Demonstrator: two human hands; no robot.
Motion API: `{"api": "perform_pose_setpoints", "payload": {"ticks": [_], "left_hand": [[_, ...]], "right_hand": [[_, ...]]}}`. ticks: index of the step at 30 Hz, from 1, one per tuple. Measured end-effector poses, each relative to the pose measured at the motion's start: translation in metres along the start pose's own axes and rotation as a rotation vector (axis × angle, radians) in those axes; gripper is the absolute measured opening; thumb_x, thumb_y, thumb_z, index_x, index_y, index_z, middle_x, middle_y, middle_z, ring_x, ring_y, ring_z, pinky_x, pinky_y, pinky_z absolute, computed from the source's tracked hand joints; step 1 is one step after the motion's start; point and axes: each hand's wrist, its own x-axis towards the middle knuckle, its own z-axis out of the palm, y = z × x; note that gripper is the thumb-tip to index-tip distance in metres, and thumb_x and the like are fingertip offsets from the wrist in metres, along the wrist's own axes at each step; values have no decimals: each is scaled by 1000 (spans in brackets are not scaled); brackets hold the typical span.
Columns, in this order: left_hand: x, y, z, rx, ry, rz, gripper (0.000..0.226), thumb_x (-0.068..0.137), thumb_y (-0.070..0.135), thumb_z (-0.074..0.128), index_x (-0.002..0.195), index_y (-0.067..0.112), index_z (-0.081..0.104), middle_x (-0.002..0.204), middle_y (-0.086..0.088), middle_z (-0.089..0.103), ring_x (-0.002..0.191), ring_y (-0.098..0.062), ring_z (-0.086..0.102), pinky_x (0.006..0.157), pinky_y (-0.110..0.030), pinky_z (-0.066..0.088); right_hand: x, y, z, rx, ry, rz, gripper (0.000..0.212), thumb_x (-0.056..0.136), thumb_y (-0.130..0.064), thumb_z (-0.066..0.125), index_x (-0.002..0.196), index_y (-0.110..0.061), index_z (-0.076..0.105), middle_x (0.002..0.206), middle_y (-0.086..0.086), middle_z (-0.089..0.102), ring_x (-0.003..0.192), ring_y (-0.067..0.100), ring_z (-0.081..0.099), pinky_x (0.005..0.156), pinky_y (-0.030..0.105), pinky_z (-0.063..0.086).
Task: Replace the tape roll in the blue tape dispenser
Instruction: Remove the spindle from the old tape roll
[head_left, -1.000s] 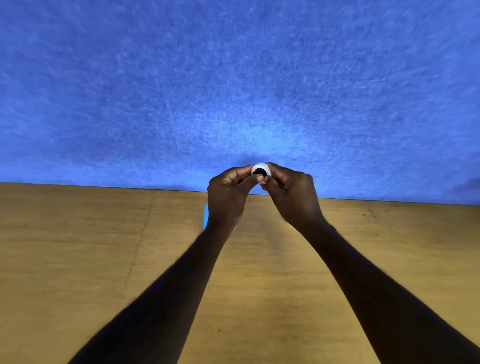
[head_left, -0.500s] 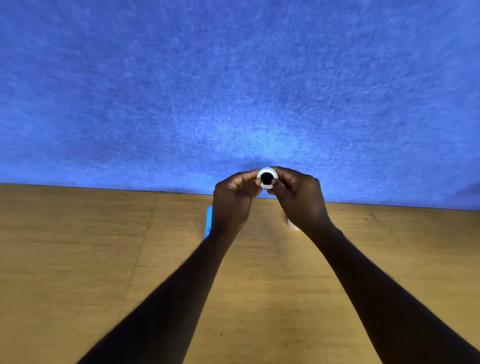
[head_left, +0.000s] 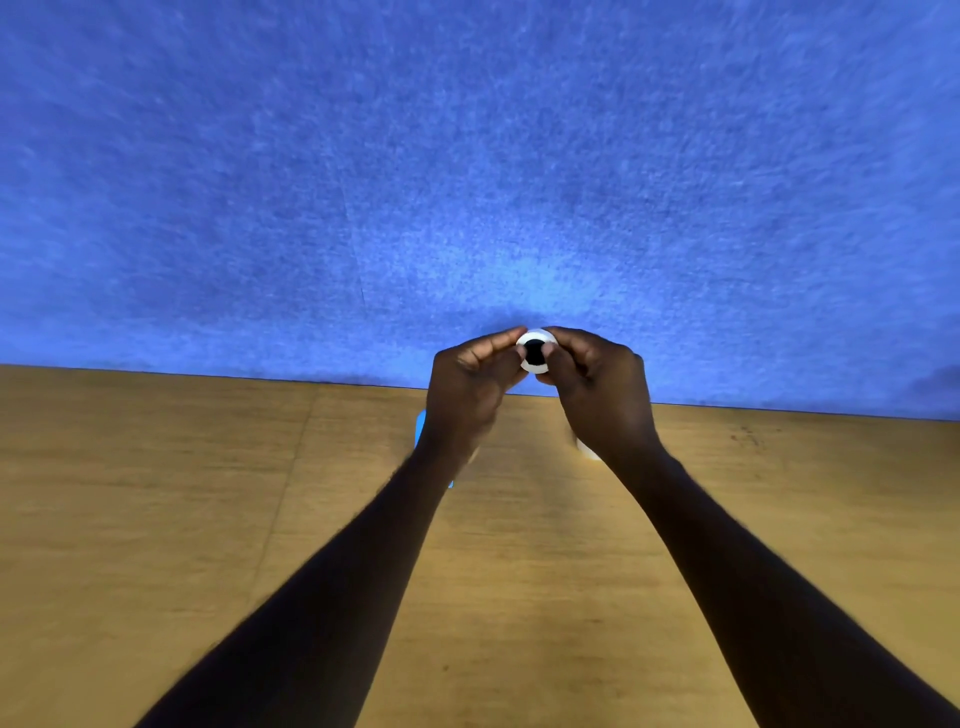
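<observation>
A small white tape roll (head_left: 536, 367) with a dark centre is held up in front of the blue wall, above the table's far edge. My left hand (head_left: 470, 387) pinches its left side and my right hand (head_left: 597, 384) grips its right side. The blue tape dispenser (head_left: 420, 430) lies on the wooden table under my left wrist, and only a thin edge of it shows. A pale whitish object (head_left: 588, 450) peeks out on the table beneath my right wrist; what it is I cannot tell.
The wooden table (head_left: 156, 519) stretches to both sides and toward me. A blue felt-like wall (head_left: 467, 156) rises straight from its far edge.
The tape roll and both hands have shifted slightly right and down in view over the last second. Both hands keep their hold on the roll.
</observation>
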Motion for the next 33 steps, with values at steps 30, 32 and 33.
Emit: {"api": "perform_pose_setpoints", "payload": {"ticks": [30,32,33], "left_hand": [[-3,-2,3,190,97,7,24,93,10,69,116,8,74,107,-5,77,104,-18,72,97,-45,54],[-4,-5,6,216,114,12,26,92,10,69,117,6,73,107,-6,77,104,-18,72,96,-45,55],[-4,-5,7,226,119,15,25,92,9,69,117,6,73,107,-7,77,103,-18,72,95,-44,55]], "right_hand": [[-6,3,15,-25,19,43,19,89,-18,57,99,-34,62,77,12,72,77,33,68,61,43,54],[-7,5,17,-27,31,60,20,89,-18,58,100,-34,62,77,9,73,78,30,69,63,44,55],[-7,6,16,-25,35,65,20,89,-18,59,99,-34,64,78,7,73,78,27,70,64,43,56]]}}
